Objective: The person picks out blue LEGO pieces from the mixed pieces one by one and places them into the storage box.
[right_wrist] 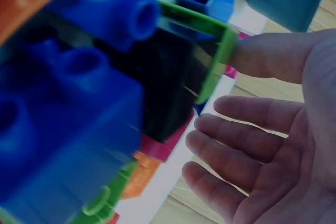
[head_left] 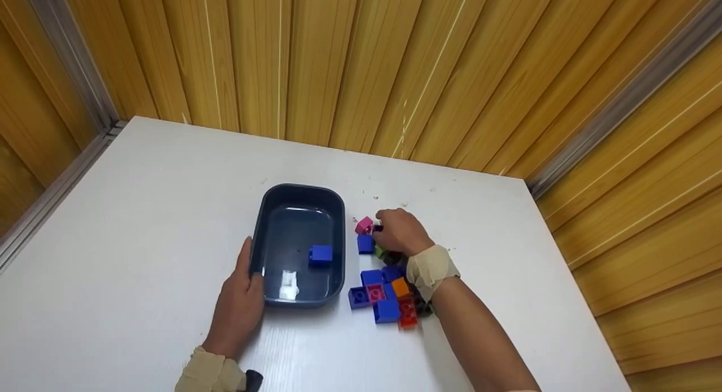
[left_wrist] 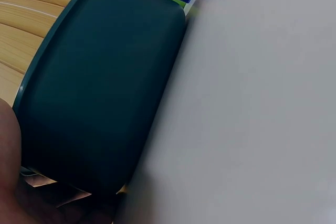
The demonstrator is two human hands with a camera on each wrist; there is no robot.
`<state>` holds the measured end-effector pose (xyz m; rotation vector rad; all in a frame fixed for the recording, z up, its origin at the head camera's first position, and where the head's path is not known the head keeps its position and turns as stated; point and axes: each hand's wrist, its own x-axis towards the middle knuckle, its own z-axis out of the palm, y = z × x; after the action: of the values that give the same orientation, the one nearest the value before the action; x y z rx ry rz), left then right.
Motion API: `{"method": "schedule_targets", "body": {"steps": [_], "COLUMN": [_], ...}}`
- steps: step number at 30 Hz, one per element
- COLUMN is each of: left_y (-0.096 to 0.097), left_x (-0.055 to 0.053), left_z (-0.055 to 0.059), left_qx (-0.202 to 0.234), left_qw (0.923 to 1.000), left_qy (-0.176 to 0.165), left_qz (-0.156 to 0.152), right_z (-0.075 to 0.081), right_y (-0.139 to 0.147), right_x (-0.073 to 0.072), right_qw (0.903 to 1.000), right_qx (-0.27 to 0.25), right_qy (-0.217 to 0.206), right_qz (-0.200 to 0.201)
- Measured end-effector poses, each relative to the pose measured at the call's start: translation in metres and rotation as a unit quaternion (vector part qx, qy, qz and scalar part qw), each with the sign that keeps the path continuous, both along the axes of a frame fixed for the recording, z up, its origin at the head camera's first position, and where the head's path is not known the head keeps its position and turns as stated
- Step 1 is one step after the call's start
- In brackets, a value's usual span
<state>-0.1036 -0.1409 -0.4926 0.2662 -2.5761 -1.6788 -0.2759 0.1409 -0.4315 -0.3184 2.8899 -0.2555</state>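
Note:
A dark blue plastic bin stands on the white table with one blue toy brick lying inside, near its right wall. My left hand rests along the bin's left outer side, its fingers extended. The left wrist view shows the bin's wall up close. To the right of the bin, my right hand reaches over the far end of a brick pile. In the right wrist view its fingers are spread, and the thumb is at a green brick. I see no brick held between thumb and fingers.
Beside the bin lie several loose bricks, among them a pink brick, a blue brick, an orange brick and a red brick. Wood-patterned panels border the table at the back and sides.

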Motion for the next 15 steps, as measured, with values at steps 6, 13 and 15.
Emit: {"method": "schedule_targets", "body": {"steps": [6,13,15], "left_y": [-0.0001,-0.0002,-0.0001], "left_x": [-0.0013,-0.0008,-0.0002], "left_z": [0.0013,0.0005,0.0002], "left_qx": [0.001,0.002,0.003], "left_qw": [1.0,1.0,1.0], "left_qy": [0.005,0.007,0.005], "left_qz": [-0.002,0.0,-0.001], "right_z": [-0.0022,-0.005,-0.0074], "right_y": [0.0001,-0.0005,-0.0003], "right_x": [-0.0012,-0.0012,-0.0007], "right_qw": [0.9999,1.0,0.9999], "right_qx": [-0.002,0.0,0.008], "right_qy": [-0.01,-0.006,0.005], "right_qz": [-0.005,0.004,0.012]}}
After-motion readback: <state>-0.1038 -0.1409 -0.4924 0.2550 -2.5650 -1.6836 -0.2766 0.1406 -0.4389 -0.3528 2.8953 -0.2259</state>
